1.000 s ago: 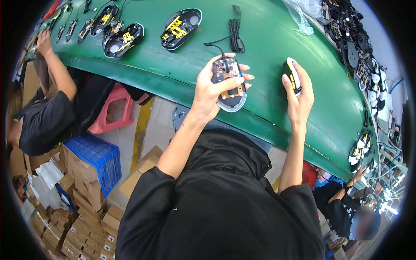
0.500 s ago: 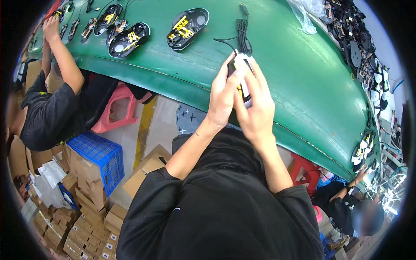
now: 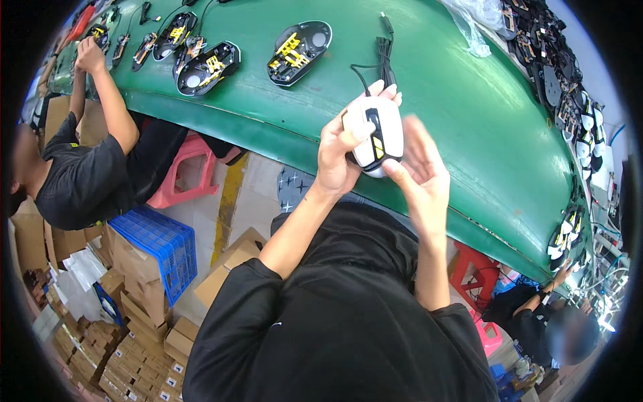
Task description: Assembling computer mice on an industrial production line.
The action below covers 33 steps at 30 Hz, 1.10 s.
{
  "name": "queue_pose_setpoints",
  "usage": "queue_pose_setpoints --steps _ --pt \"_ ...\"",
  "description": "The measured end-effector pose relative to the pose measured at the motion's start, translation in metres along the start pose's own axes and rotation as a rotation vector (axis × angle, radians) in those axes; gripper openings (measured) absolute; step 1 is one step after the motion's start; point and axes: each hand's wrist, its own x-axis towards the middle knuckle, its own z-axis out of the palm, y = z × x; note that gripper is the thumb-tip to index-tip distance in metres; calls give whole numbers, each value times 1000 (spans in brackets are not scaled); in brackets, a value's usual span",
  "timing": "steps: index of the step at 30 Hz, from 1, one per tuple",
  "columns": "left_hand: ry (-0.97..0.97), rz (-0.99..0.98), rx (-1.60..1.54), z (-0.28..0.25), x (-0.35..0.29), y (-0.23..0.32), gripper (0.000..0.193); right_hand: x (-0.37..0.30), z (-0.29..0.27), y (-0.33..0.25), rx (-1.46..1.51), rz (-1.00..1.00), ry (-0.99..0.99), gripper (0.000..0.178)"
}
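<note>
A white computer mouse [image 3: 392, 127] with a black centre strip and yellow accents lies tilted in my left hand [image 3: 337, 155], top side up. The thumb of that hand rests on its left side, and fingertips show past its far end. My right hand [image 3: 427, 179] is open beside it, fingers spread and slightly blurred, with the thumb at the mouse's near right edge. From the far end of the mouse a black cable [image 3: 384, 61] runs to a tied bundle on the green table [image 3: 469, 134]. The underside of the mouse is hidden.
Open black mouse shells [image 3: 299, 53] with yellow parts lie at the far left, with another shell [image 3: 209, 69] nearer a co-worker's arm [image 3: 114, 100]. Mouse parts [image 3: 552, 80] are heaped along the right edge, near a clear plastic bag [image 3: 472, 30]. A second co-worker sits at the lower right.
My hands, which were closed together around the mouse, have parted. The right hand has opened and moved right, and the mouse's white top now shows.
</note>
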Motion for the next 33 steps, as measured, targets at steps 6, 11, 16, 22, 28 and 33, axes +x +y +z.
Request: queue_pose_setpoints --steps 6,11,16,22,28,33 --pt "-161 3 403 -3 2 13 42 10 -38 2 -284 -228 -182 54" --pt "-110 -10 128 0 -2 12 33 5 -23 -5 -445 -341 -127 52" --pt "-135 -99 180 6 7 15 31 1 -31 -4 -529 -287 -109 55" --pt "-239 -91 251 9 11 24 49 7 -35 -14 -290 -170 -193 58" --pt "-144 48 267 4 5 24 40 2 -25 -12 -509 -322 -120 60" --pt "39 -160 495 18 20 27 37 17 -66 -23 -369 -232 160 45"
